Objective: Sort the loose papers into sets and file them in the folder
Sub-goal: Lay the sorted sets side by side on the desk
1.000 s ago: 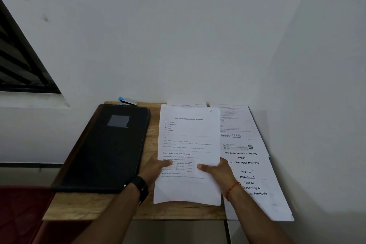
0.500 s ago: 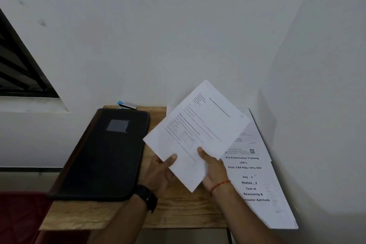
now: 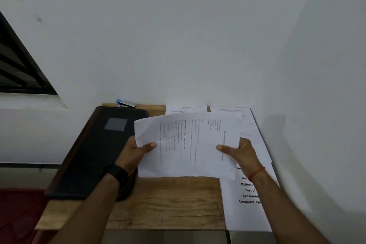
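**Form held clear of the table, little margin on the right**

Both hands hold a printed form (image 3: pixel 188 144) turned sideways above the wooden table (image 3: pixel 168 204). The left hand (image 3: pixel 134 150) pinches its left edge with the thumb on top, and the right hand (image 3: pixel 245 154) pinches the right edge the same way. Held only at its ends, the thin paper could sag or crease. Its lower right corner hangs over the stack of exam papers (image 3: pixel 247 210), which seems to reach past the table's front corner, so a brush might slide that stack off. The closed black folder (image 3: pixel 95 154) fills the left side, with a stapler (image 3: pixel 125 103) behind it. Walls close off the back and right, so bare wood at front centre is the only free room
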